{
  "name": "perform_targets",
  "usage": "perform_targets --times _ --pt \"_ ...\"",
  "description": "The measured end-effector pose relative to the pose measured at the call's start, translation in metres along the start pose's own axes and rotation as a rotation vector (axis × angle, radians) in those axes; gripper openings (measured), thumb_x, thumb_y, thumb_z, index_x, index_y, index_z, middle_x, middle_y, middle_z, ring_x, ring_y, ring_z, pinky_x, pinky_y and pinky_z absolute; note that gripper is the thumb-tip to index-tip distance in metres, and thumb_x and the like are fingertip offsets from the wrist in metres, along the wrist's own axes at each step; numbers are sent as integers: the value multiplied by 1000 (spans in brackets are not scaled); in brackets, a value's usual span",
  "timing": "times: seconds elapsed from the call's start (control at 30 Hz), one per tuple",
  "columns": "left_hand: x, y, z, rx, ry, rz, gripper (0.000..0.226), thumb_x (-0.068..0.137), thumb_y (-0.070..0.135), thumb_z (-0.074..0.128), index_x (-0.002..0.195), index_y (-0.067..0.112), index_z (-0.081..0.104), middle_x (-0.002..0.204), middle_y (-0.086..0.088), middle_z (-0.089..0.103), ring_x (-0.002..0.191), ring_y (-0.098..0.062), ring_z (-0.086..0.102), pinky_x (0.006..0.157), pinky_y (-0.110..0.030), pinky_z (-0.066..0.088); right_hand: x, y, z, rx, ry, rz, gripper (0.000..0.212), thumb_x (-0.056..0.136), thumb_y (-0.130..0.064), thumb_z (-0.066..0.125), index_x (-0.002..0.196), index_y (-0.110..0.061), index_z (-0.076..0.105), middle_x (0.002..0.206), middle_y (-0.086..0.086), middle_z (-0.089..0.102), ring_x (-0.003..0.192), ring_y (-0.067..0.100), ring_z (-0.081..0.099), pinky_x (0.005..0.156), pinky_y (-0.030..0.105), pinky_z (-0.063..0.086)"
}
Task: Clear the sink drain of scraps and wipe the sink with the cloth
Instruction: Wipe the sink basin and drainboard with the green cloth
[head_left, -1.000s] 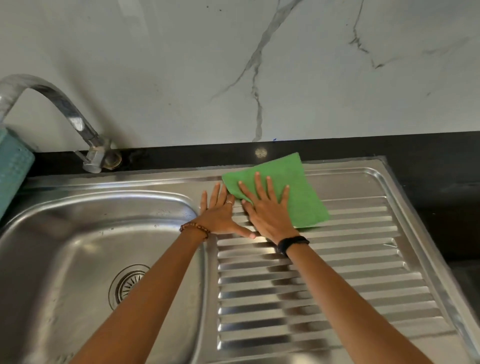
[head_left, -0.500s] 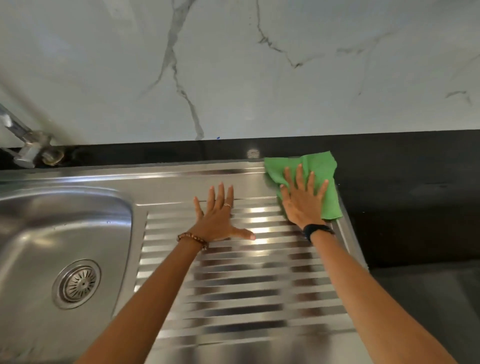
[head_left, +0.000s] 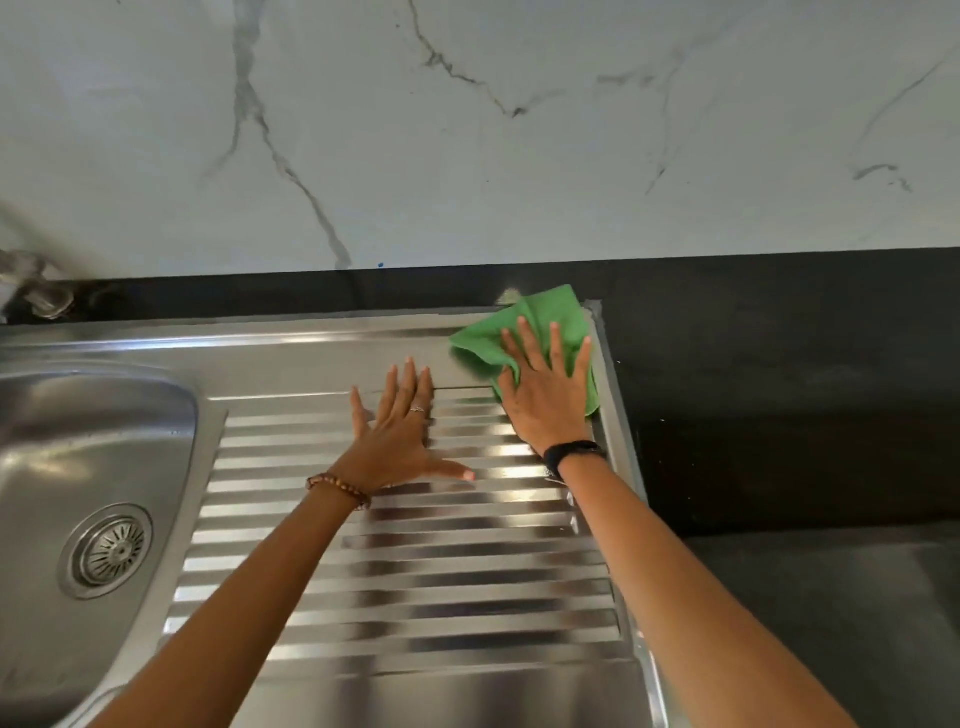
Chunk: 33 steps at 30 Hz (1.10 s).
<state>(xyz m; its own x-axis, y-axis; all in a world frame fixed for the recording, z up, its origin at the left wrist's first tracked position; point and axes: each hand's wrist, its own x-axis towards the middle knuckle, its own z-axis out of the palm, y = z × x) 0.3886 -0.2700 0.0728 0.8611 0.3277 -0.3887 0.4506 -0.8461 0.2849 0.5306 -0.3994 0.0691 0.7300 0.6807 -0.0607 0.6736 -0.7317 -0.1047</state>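
The head view shows two hands, one cloth, one sink bowl and one drain. The right hand (head_left: 545, 395) lies flat with its fingers spread wide, palm pressing the green cloth (head_left: 540, 325) against the steel; it grips nothing, only bears down. The cloth is soft and rumpled, bunched into folds at the far right corner of the drainboard (head_left: 415, 571), just beside the black countertop (head_left: 779, 389). The left hand (head_left: 400, 436) rests flat and bare on the ribbed metal to the left of the cloth, fingers splayed, thumb stretched out to the side, holding nothing. A beaded bracelet (head_left: 337, 488) circles the left wrist, a dark band (head_left: 574, 454) the right.

The drainboard is shiny stainless steel with parallel raised ribs. The sink bowl (head_left: 62, 441) at the left is smooth, rounded steel; its round slotted drain (head_left: 109, 551) shows no scraps that I can make out. Behind stands a white veined marble wall (head_left: 467, 130).
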Motion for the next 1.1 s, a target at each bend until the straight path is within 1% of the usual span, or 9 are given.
perform_targets --times 0.13,0.3,0.43,0.53,0.63,0.8,0.87,1.0,1.1 --pt "15 39 9 19 -55 99 127 41 93 38 115 35 -47 133 5 -48 119 -17 -48 94 -53 -31 -38 10 -1 81 -16 106 55 97 -41 16 148 -22 7 159 6 4 146 26 4 119 47 -2" --pt "24 39 16 31 -89 72 129 48 86 52 115 38 -47 133 5 -49 123 -21 -44 95 -52 -30 -105 10 3 52 19 102 59 94 -42 13 146 -18 25 153 12 24 142 29 24 115 47 10" --pt "26 38 18 33 -96 65 130 43 89 50 113 41 -48 132 7 -49 124 -20 -44 94 -51 -31 -35 17 1 74 -29 111 58 96 -44 16 148 -23 3 158 12 0 146 27 1 116 47 -6" --pt "27 39 17 36 -104 63 131 43 88 52 119 39 -44 133 6 -48 124 -20 -43 95 -52 -30 19 17 -5 43 -53 139 59 98 -42 19 148 -22 -6 157 13 -11 145 33 -7 116 52 -6" --pt "27 39 18 36 -110 57 131 44 88 52 120 39 -42 133 7 -48 124 -19 -43 95 -51 -30 0 18 -4 37 -46 152 60 97 -43 18 148 -18 -3 157 16 -8 145 34 -3 118 50 -1" --pt "27 40 18 54 -85 61 129 46 87 52 113 41 -47 132 7 -49 124 -20 -43 96 -53 -30 -99 11 1 34 -3 157 62 92 -45 16 146 -16 24 153 19 22 140 37 24 113 50 12" --pt "27 40 18 62 -85 62 129 47 86 53 113 40 -47 133 6 -48 124 -20 -43 96 -54 -29 -86 15 -1 14 -39 161 64 92 -47 16 147 -17 21 154 19 20 141 37 22 113 49 9" --pt "28 40 16 52 -112 54 130 48 84 56 119 39 -42 142 4 -43 129 -21 -40 97 -55 -28 1 25 -6 1 -51 80 61 97 -44 18 148 -19 -1 158 15 -3 145 34 4 118 50 2" --pt "28 42 15 55 -116 42 134 47 83 58 128 34 -37 147 1 -38 128 -19 -40 97 -54 -28 10 28 -8 -5 -58 63 59 98 -40 18 148 -18 -3 158 14 -4 145 30 3 119 47 2"
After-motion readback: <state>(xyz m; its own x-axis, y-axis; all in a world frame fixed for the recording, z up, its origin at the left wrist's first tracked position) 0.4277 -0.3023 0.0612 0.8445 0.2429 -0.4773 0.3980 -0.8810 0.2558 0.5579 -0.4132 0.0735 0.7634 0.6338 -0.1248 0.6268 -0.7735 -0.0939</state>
